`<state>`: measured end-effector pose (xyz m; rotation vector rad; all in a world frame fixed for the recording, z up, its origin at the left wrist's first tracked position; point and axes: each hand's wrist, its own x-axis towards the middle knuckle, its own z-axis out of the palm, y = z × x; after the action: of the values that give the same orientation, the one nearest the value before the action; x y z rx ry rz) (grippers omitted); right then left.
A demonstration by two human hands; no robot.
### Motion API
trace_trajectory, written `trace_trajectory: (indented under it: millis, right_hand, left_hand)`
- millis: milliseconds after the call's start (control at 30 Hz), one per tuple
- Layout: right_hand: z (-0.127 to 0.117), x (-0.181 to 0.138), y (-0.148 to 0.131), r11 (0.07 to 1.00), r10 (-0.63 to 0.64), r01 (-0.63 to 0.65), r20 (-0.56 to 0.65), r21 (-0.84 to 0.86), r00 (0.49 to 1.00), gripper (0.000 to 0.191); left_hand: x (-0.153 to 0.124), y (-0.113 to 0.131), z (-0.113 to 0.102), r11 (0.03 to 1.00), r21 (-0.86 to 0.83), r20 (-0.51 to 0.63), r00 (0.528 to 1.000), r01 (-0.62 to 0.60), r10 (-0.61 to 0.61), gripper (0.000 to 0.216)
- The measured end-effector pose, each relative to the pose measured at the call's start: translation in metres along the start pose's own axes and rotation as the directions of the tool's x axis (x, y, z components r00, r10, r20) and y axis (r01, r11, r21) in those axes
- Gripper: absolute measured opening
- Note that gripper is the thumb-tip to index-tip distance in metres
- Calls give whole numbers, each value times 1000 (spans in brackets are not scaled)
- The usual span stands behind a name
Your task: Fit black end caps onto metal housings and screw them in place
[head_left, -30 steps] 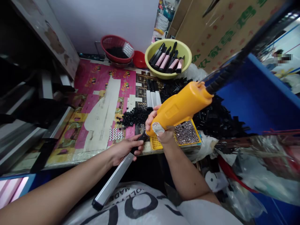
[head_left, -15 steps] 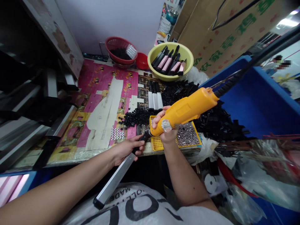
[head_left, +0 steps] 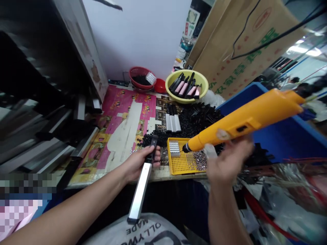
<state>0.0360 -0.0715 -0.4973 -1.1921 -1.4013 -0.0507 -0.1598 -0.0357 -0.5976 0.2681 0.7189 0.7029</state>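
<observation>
Both bar (left fingers) and driver (right fingers) are clasped; screws may be scattered if the tray is struck.

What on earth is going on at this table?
The person's left hand holds a silver-and-black bar by one end; the right hand holds a yellow power tool, its tip clear of the bar and above a yellow tray with small metal parts. Three similar bars lie on the table beyond.
</observation>
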Motion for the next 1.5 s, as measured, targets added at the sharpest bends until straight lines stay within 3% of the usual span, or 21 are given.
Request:
trace_trajectory:
  millis: [67, 100, 167, 200, 233, 267, 367, 433, 500, 600, 667, 733, 833, 900, 967, 1100, 1167, 1233, 1333, 1433, 1500]
  right_hand:
    - [-3, -23, -13, 995, 15, -6, 92, -99, 996, 60]
    - [3, -38, -16, 996, 79, -62, 292, -65, 953, 56]
    - [27, -62, -15, 967, 190, -254, 701, -14, 688, 55]
    - [43, -69, -9, 944, 204, -330, 805, -11, 558, 58]
    - [61, -70, -1, 930, 205, -367, 848, -13, 488, 62]
    - [80, -65, 10, 933, 203, -359, 865, -28, 458, 67]
    - [133, -20, 45, 972, 233, -95, 854, -214, 464, 61]
    - [165, 18, 65, 880, 316, 163, 807, -445, 498, 46]
    - [193, 46, 80, 759, 399, 285, 764, -585, 507, 38]
    - [219, 59, 94, 688, 477, 312, 733, -655, 486, 34]
    - [222, 55, 101, 653, 514, 319, 711, -687, 480, 33]
    - [216, 48, 105, 629, 530, 325, 695, -706, 485, 40]
    - [195, 41, 101, 669, 427, 341, 717, -661, 552, 50]
    - [177, 34, 89, 771, 270, 338, 758, -540, 593, 42]
    - [157, 24, 73, 882, 121, 310, 806, -355, 579, 30]
    - [126, -8, 44, 963, 20, 225, 870, -150, 493, 24]
    - [119, -26, 36, 962, 37, 230, 904, -148, 426, 22]
    - [120, -43, 29, 947, 71, 274, 941, -168, 330, 21]
    - [129, -60, 20, 901, 159, 365, 961, -235, 226, 26]
    - [137, -69, 14, 870, 230, 403, 957, -283, 176, 30]
    - [138, -70, 14, 865, 245, 402, 951, -301, 187, 34]
  left_hand:
    - [-3, 12, 11, 986, -76, -49, 988, -149, 146, 19]
    - [-4, 16, 16, 973, -109, -63, 978, -206, 200, 20]
    - [-4, 21, 22, 947, -142, -77, 957, -287, 278, 21]
    - [-4, 21, 22, 939, -142, -87, 949, -314, 304, 23]
    - [-5, 21, 20, 935, -122, -100, 942, -332, 321, 25]
    - [-7, 20, 15, 932, -77, -123, 931, -354, 343, 27]
    - [-22, 12, -10, 903, 178, -176, 890, -391, 420, 39]
    - [-39, 4, -29, 841, 400, -149, 880, -364, 451, 42]
    - [-58, -3, -47, 721, 611, -76, 882, -327, 465, 36]
    - [-85, -8, -71, 434, 853, 20, 848, -291, 529, 30]
    - [-100, -3, -90, 209, 945, 75, 788, -252, 612, 29]
    - [-113, 7, -113, -18, 983, 140, 688, -181, 712, 28]
    - [-123, 27, -141, -245, 964, 152, 553, 99, 820, 32]
    - [-123, 39, -151, -273, 907, 75, 514, 320, 854, 39]
    - [-120, 49, -154, -270, 880, 27, 527, 391, 850, 41]
    - [-112, 66, -155, -254, 967, 158, 707, 32, 689, 36]
    - [-103, 75, -158, -247, 962, 246, 755, -115, 608, 37]
    - [-89, 85, -159, -237, 951, 300, 764, -196, 571, 43]
    - [-65, 99, -156, -86, 948, 301, 782, -305, 545, 37]
    - [-53, 108, -146, -5, 930, 308, 769, -369, 561, 31]
    - [-55, 107, -136, 14, 913, 304, 703, -407, 643, 36]
